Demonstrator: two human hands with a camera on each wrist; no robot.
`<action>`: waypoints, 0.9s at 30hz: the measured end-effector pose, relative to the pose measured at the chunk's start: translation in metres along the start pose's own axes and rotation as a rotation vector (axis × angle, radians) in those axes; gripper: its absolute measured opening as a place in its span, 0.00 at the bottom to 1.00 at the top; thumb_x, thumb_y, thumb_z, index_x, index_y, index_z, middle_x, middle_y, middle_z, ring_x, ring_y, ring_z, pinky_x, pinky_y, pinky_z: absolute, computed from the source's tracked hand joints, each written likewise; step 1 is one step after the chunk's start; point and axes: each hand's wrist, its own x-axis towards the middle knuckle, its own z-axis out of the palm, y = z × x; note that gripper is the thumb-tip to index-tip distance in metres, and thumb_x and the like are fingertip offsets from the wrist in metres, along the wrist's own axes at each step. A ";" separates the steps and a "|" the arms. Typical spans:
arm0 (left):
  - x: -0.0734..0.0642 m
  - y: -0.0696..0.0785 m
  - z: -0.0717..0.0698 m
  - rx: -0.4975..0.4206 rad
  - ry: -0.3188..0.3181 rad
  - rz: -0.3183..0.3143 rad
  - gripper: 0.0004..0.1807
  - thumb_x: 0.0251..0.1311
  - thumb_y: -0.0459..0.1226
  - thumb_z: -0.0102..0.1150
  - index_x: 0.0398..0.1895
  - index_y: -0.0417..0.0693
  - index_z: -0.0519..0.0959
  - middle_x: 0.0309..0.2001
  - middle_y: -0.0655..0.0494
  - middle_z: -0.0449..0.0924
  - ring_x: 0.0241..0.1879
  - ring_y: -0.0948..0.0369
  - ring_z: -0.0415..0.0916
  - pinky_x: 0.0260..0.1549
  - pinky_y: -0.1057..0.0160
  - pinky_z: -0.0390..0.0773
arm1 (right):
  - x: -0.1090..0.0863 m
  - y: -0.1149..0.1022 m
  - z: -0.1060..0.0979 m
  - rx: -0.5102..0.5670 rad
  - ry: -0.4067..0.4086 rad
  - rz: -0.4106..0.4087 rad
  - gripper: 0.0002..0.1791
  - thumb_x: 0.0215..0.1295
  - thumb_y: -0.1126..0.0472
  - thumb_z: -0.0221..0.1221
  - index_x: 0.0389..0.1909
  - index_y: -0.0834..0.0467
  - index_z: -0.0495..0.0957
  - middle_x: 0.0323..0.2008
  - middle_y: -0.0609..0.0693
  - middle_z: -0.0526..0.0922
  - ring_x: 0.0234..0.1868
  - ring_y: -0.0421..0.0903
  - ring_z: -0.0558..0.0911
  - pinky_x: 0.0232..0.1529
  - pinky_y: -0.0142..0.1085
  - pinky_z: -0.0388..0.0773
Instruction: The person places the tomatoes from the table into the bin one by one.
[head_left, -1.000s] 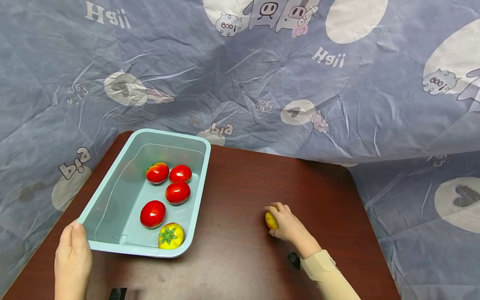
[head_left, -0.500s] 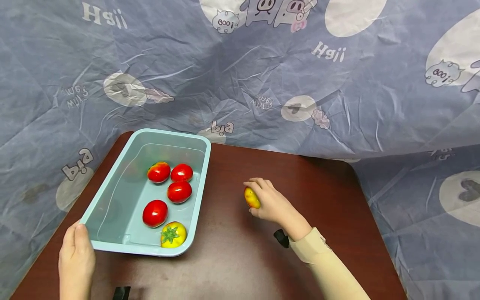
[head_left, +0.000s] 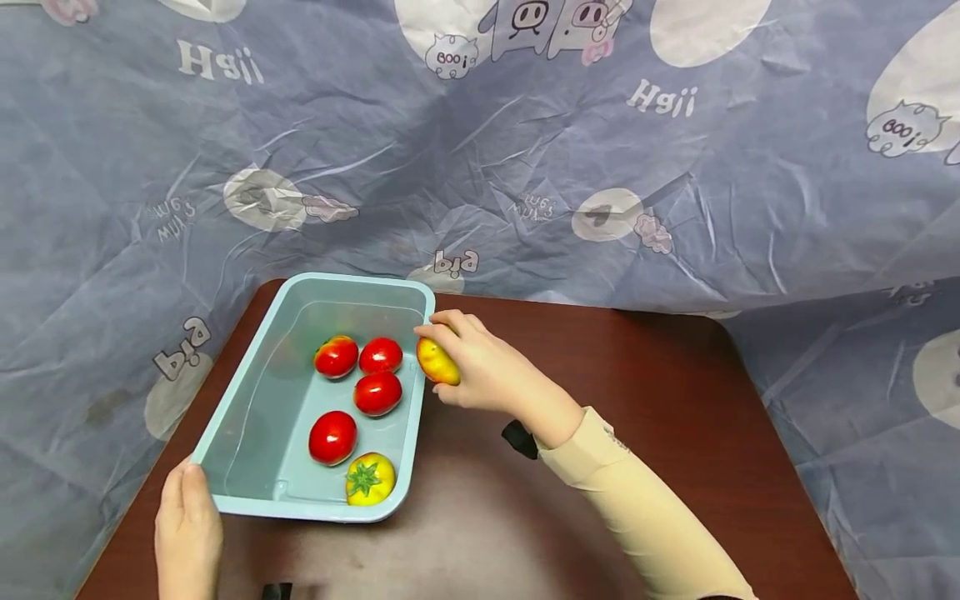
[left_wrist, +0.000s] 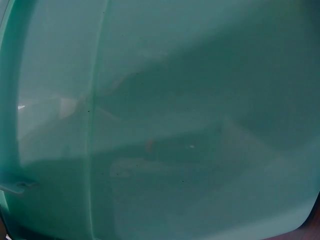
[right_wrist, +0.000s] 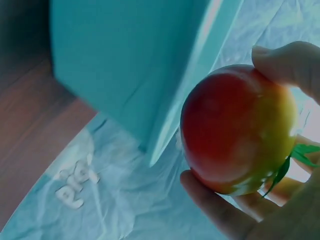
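Observation:
A red-and-yellow tomato (right_wrist: 235, 130) with a green calyx is gripped between the thumb and fingers of my right hand (head_left: 483, 367). In the head view this tomato (head_left: 437, 361) overlaps the right rim of a pale blue plastic bin (head_left: 258, 507). My left hand (head_left: 189, 529) grips the bin's near left corner, thumb over the rim. Inside the bin lie several red tomatoes (head_left: 333, 437) and a yellow one (head_left: 371, 480) with its green calyx facing up. The left wrist view is filled by the bin's outer wall (left_wrist: 160, 125).
The bin stands on the left part of a dark brown table (head_left: 585, 367). A crumpled blue-grey printed cloth (head_left: 480, 167) hangs behind the table and along its sides. Small black pieces show at the right wrist (head_left: 520, 439) and near the front edge (head_left: 277, 591).
My right hand has carried the tomato from the right side of the table up and left to the bin's right rim. My left hand still holds the bin's corner.

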 end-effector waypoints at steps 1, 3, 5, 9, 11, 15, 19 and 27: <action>0.000 -0.001 0.000 -0.005 0.002 0.005 0.29 0.77 0.45 0.28 0.71 0.38 0.61 0.67 0.30 0.64 0.63 0.37 0.60 0.64 0.39 0.56 | 0.004 -0.004 0.001 0.006 -0.012 -0.009 0.36 0.55 0.61 0.68 0.66 0.55 0.69 0.64 0.55 0.69 0.62 0.52 0.69 0.49 0.39 0.81; 0.000 -0.002 0.000 -0.009 0.005 0.014 0.28 0.77 0.44 0.28 0.71 0.37 0.61 0.66 0.30 0.64 0.63 0.37 0.60 0.64 0.40 0.56 | 0.013 -0.012 0.004 0.011 -0.038 -0.022 0.35 0.56 0.60 0.67 0.67 0.54 0.69 0.64 0.54 0.68 0.62 0.52 0.69 0.49 0.38 0.80; 0.000 -0.002 -0.001 -0.004 0.004 0.014 0.28 0.77 0.44 0.28 0.72 0.37 0.60 0.66 0.29 0.64 0.63 0.37 0.59 0.65 0.40 0.56 | 0.020 -0.018 0.010 0.018 -0.064 -0.034 0.35 0.57 0.59 0.67 0.67 0.53 0.69 0.63 0.53 0.68 0.60 0.51 0.70 0.49 0.37 0.80; -0.001 -0.001 -0.001 0.001 0.005 0.015 0.29 0.77 0.44 0.28 0.72 0.35 0.60 0.66 0.28 0.63 0.63 0.36 0.59 0.65 0.37 0.55 | 0.031 -0.028 0.023 0.007 -0.125 -0.046 0.36 0.58 0.56 0.67 0.68 0.50 0.68 0.62 0.52 0.68 0.58 0.49 0.71 0.50 0.35 0.79; -0.003 -0.001 0.000 -0.001 0.008 0.011 0.29 0.77 0.44 0.28 0.72 0.35 0.60 0.66 0.27 0.63 0.64 0.35 0.59 0.65 0.36 0.55 | 0.034 -0.032 0.030 -0.005 -0.159 -0.047 0.36 0.58 0.56 0.66 0.69 0.50 0.67 0.62 0.52 0.69 0.57 0.48 0.72 0.51 0.34 0.79; -0.010 -0.004 0.006 -0.017 0.027 0.004 0.28 0.77 0.44 0.27 0.71 0.35 0.61 0.65 0.27 0.65 0.63 0.34 0.60 0.65 0.35 0.55 | 0.038 -0.038 0.042 -0.018 -0.222 -0.046 0.38 0.58 0.54 0.66 0.71 0.49 0.65 0.61 0.50 0.70 0.58 0.47 0.72 0.52 0.32 0.78; -0.014 -0.006 0.009 -0.023 0.054 0.023 0.28 0.77 0.44 0.28 0.69 0.35 0.63 0.64 0.28 0.67 0.61 0.41 0.66 0.67 0.41 0.59 | 0.042 -0.043 0.051 -0.037 -0.268 -0.041 0.38 0.58 0.54 0.66 0.70 0.49 0.65 0.61 0.49 0.71 0.59 0.46 0.71 0.53 0.31 0.77; -0.012 -0.001 0.009 -0.012 0.060 0.029 0.28 0.77 0.44 0.27 0.69 0.35 0.63 0.64 0.28 0.67 0.61 0.36 0.62 0.63 0.36 0.58 | 0.048 -0.047 0.059 -0.090 -0.316 -0.025 0.38 0.57 0.51 0.68 0.69 0.48 0.66 0.61 0.48 0.71 0.60 0.46 0.72 0.56 0.32 0.76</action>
